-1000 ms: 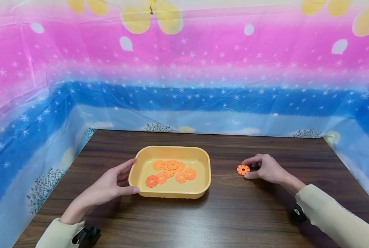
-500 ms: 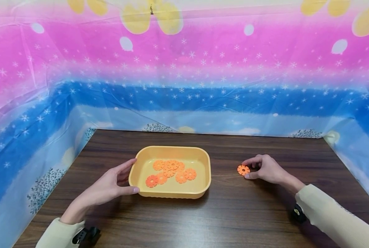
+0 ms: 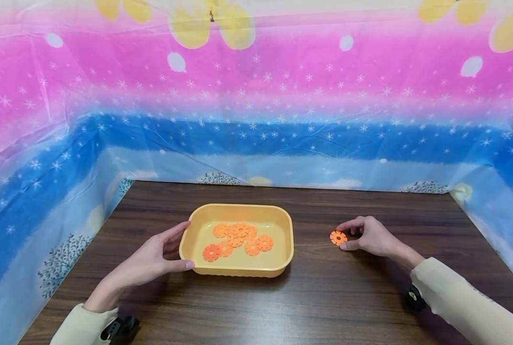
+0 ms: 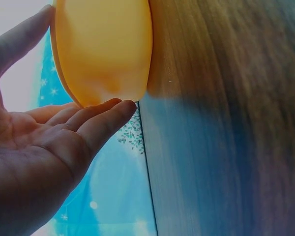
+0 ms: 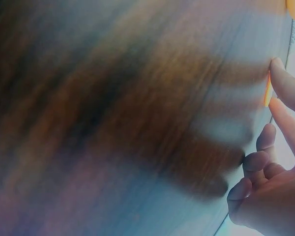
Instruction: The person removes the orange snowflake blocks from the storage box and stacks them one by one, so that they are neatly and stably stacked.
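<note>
A yellow plastic tub (image 3: 239,270) stands on the table with several flat orange flower-shaped discs (image 3: 239,230) lying in it. My left hand (image 3: 146,256) rests on the tub's left end, fingers at the far corner and thumb at the near one. In the left wrist view, the fingers (image 4: 105,123) lie nearly straight against the tub's wall (image 4: 105,49). To the right of the tub, my right hand (image 3: 370,235) pinches one orange notched disc (image 3: 332,236) between thumb and index finger, close to the tabletop. The right wrist view shows that disc (image 5: 268,91) edge-on, with the other fingers curled.
The dark wood-grain table (image 3: 308,306) reaches back to a pink and blue snowflake-print cloth (image 3: 256,139) that hangs around its back and sides. Black straps with small devices (image 3: 124,328) sit on both wrists.
</note>
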